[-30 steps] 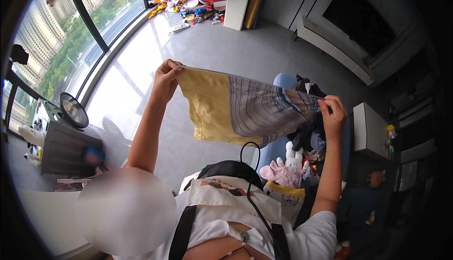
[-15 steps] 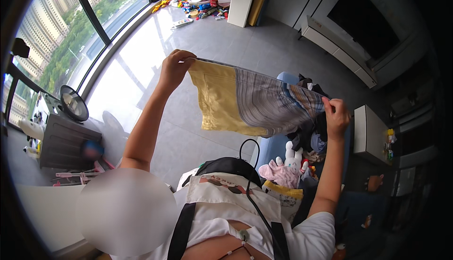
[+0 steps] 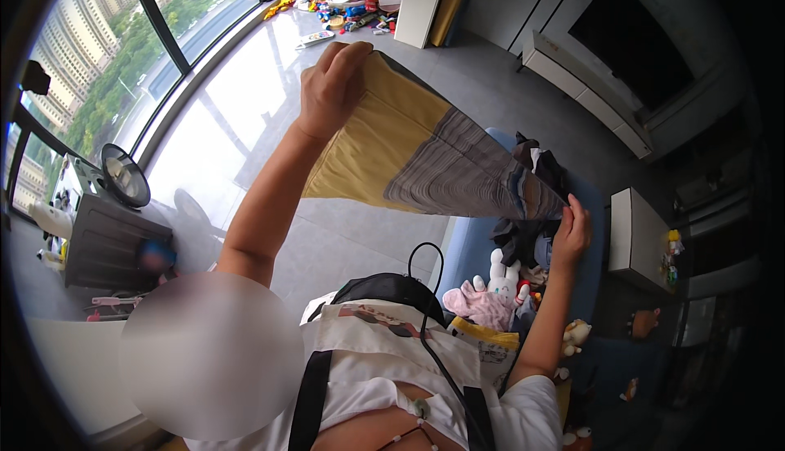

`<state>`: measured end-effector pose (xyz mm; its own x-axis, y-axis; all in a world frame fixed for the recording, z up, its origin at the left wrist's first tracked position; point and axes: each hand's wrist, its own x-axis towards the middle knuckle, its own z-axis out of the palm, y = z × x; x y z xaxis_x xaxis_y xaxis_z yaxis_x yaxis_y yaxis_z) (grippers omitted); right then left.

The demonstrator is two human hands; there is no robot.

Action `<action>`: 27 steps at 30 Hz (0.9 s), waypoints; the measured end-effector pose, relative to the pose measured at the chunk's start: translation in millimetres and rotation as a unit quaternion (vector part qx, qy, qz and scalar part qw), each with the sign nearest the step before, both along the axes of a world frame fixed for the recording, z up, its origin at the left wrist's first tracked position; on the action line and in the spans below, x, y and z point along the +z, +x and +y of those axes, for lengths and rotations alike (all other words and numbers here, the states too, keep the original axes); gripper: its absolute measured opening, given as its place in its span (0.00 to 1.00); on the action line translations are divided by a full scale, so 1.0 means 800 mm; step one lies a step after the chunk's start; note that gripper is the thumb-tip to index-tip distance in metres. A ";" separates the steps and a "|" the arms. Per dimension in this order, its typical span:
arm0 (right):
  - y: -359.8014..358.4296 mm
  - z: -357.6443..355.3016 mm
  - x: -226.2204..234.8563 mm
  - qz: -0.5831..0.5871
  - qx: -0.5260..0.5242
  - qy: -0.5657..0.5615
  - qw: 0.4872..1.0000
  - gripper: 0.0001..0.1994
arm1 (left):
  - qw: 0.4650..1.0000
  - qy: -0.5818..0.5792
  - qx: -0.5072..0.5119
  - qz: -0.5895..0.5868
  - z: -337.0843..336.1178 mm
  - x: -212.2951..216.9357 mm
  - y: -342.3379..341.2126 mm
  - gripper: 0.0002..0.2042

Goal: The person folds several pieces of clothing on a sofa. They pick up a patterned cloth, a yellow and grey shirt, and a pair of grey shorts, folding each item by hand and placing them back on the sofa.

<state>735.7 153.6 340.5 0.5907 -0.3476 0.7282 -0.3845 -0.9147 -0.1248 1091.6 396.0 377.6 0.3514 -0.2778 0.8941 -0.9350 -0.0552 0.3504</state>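
Note:
A yellow cloth piece with grey stripes is stretched in the air between my two hands; its exact kind I cannot make out. My left hand is closed on the upper yellow corner, raised higher and farther off. My right hand pinches the striped end, lower and at the right. The cloth slants down from left to right, its lower edge hanging loose. Behind and below its right end lies a pile of dark clothes on a blue sofa.
A white plush rabbit and a pink plush toy lie near my right forearm. Scattered toys cover the floor by the window. To the left stands a grey bin; a low white cabinet is at the far right.
My left hand has moved up and right with its corner. My right hand has lowered a little, so the cloth slants more steeply and its yellow part has swung nearer my left forearm.

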 end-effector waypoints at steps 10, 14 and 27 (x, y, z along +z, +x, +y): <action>0.004 0.001 -0.015 0.044 0.021 0.151 0.987 0.05 | 0.997 -0.006 -0.077 -0.027 -0.002 0.017 -0.003 0.16; 0.010 -0.003 -0.034 0.063 0.096 0.197 0.974 0.10 | 0.987 0.053 -0.130 -0.072 -0.009 0.018 -0.028 0.16; 0.099 0.050 -0.080 0.022 0.160 0.199 0.967 0.13 | 0.994 0.031 -0.102 -0.035 0.023 0.005 -0.005 0.16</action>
